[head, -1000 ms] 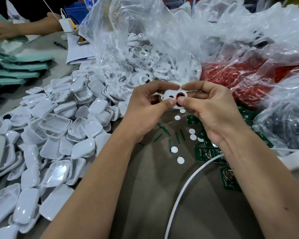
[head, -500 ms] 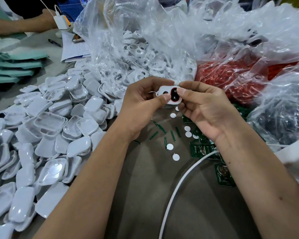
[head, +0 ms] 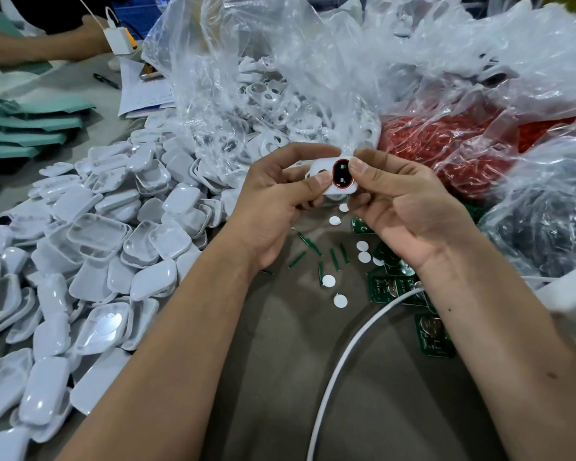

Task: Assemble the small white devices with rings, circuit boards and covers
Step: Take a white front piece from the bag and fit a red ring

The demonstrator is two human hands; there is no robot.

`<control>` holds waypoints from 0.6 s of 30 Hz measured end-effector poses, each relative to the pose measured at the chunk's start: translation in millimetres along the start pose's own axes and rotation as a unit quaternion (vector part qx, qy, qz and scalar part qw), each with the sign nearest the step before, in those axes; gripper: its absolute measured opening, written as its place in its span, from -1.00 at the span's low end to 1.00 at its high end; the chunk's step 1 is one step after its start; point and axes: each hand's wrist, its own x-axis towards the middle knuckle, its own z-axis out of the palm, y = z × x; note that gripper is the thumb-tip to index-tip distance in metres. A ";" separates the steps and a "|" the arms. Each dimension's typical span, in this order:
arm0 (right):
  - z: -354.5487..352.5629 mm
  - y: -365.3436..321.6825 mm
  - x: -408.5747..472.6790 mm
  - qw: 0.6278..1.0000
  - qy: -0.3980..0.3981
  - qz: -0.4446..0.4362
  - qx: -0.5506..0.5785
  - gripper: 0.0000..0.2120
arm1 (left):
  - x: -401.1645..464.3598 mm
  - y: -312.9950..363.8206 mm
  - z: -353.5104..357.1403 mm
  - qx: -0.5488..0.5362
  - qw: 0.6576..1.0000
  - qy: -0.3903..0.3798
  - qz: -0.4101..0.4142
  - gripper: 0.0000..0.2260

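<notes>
I hold the white device shell (head: 333, 176) above the table between both hands: my left hand (head: 273, 197) pinches its left end, my right hand (head: 409, 207) grips the right, thumb at the red ring (head: 342, 173). If I press unevenly, I think the ring could pop out and drop among the circuit boards (head: 393, 289). The brown tabletop (head: 270, 377) carries heaped white covers (head: 90, 247), and plastic bags (head: 313, 71) of parts crowd behind
</notes>
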 end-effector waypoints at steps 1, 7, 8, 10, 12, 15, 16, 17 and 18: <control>0.9 -0.3 -0.8 0.999 0.004 -0.043 -0.027 -0.78 | 0.2 -1.5 2.7 0.009 1.000 0.022 -0.002 -0.80; 5.7 0.1 -4.1 0.852 0.059 -0.333 -0.400 -0.75 | -0.7 -1.8 24.9 -0.143 0.981 0.080 -0.103 -0.91; 5.9 0.8 -4.7 0.838 0.056 -0.342 -0.421 -0.74 | -0.2 -1.4 25.5 -0.164 0.977 0.077 -0.114 -0.90; 7.4 1.9 -5.6 0.825 0.036 -0.351 -0.441 -0.72 | 1.0 -1.7 25.9 -0.185 0.972 0.085 -0.118 -0.92; 9.3 2.8 -6.3 0.812 0.019 -0.359 -0.460 -0.71 | 1.3 -2.4 25.5 -0.197 0.969 0.096 -0.114 -0.89; 10.3 1.5 -7.8 0.796 0.017 -0.361 -0.485 -0.72 | 1.1 -2.7 22.6 -0.212 0.966 0.099 -0.114 -0.79; 10.3 1.2 -8.2 0.794 0.017 -0.357 -0.492 -0.73 | 0.6 -3.1 21.2 -0.215 0.965 0.098 -0.112 -0.78; 10.1 1.1 -8.2 0.793 0.015 -0.351 -0.497 -0.74 | 0.4 -3.4 20.2 -0.216 0.965 0.097 -0.111 -0.77; 10.1 1.1 -7.8 0.794 0.014 -0.345 -0.501 -0.75 | 0.3 -4.0 19.4 -0.216 0.965 0.097 -0.110 -0.78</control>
